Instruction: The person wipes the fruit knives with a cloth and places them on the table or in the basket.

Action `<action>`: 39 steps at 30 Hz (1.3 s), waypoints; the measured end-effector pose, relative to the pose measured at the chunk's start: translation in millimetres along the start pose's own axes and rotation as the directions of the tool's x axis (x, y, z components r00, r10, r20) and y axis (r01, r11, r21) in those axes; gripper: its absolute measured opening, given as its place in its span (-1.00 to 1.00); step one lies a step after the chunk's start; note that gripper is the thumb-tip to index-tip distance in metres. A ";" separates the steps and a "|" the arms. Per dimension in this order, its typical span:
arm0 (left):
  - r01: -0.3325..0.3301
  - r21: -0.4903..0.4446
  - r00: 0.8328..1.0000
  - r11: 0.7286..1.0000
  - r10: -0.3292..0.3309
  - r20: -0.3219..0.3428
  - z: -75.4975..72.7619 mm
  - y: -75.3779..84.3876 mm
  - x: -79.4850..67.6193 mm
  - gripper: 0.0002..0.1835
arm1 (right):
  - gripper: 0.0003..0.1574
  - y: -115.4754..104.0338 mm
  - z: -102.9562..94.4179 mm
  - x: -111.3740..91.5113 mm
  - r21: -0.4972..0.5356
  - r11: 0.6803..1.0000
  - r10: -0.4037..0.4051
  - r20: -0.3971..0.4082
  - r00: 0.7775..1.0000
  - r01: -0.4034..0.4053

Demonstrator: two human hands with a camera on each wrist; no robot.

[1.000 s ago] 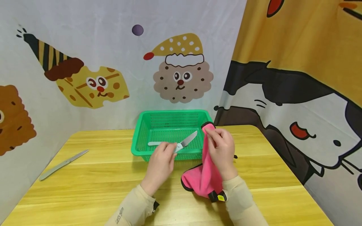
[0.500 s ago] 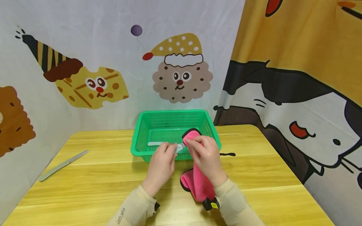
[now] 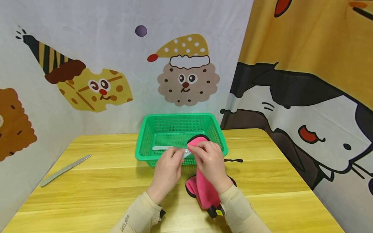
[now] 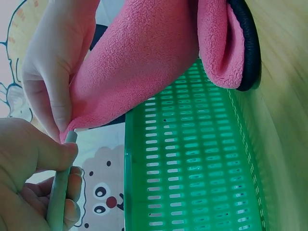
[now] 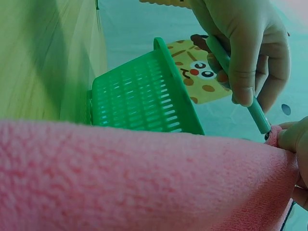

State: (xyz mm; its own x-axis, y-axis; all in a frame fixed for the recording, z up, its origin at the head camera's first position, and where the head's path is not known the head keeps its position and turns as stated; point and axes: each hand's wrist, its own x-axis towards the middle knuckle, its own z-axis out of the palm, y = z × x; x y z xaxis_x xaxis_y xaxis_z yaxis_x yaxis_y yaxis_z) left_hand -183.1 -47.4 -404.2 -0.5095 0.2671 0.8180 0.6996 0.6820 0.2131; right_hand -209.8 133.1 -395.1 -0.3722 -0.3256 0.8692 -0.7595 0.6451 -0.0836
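Note:
My left hand (image 3: pixel 166 168) grips the pale green handle of a folding knife (image 3: pixel 186 153), held over the front rim of the green basket (image 3: pixel 144 157). The blade is covered by a pink cloth (image 3: pixel 205 192) with black edging. Fingertips of my right hand (image 3: pixel 210 163) pinch the cloth at the blade, close to the pivot. From there the cloth hangs down in front of the basket to the table. In the left wrist view, the thumb lies along the knife handle (image 4: pixel 58 192), and the cloth (image 4: pixel 139 57) meets the handle's end.
Inside the basket lies another pale-handled knife (image 3: pixel 160 148), partly hidden by my left hand. An opened folding knife (image 3: pixel 66 169) rests on the wooden table (image 3: pixel 110 200) at the left. A black cord (image 3: pixel 234 160) sticks out right of the basket. Printed curtains stand behind.
My right hand has moved left with the cloth and brought it over the knife blade, which was bare one second ago. The left hand has barely moved.

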 end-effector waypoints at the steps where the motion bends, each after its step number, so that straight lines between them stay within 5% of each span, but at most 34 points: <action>1: -0.003 -0.001 1.000 1.000 0.003 0.000 -0.1 0.1 0.1 -0.65 | -0.69 1.5 0.0 -0.1 0.002 1.000 0.003 -0.008 1.000 -0.003; 17: -0.017 -0.032 1.000 0.999 0.017 -0.002 -0.9 3.1 1.4 -0.61 | -0.77 28.1 -20.1 2.3 -0.052 0.988 0.141 -0.094 0.986 -0.146; 24: 0.029 -0.053 0.999 0.998 -0.028 0.016 -5.9 -1.1 3.5 -0.61 | -0.77 43.1 -34.0 2.6 -0.082 0.973 0.200 -0.174 0.964 -0.216; 33: 0.109 -0.039 0.992 0.993 -0.106 0.074 -19.2 -18.3 6.8 -0.64 | -0.79 65.4 -54.9 -3.4 -0.095 0.912 0.364 -0.261 0.894 -0.399; 39: 0.203 -0.047 0.959 0.978 -0.189 0.212 -28.6 -39.1 15.4 -0.73 | -0.80 84.9 -71.0 -10.4 -0.084 0.849 0.475 -0.306 0.825 -0.521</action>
State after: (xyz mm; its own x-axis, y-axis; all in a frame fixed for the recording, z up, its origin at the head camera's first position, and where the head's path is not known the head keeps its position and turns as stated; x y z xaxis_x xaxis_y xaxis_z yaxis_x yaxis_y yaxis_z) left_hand -204.0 -89.3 -384.7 -0.7266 0.2717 0.6311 0.6045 0.6894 0.3991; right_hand -232.6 240.3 -376.6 -0.5048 0.2497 0.8263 -0.4062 0.7759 -0.4826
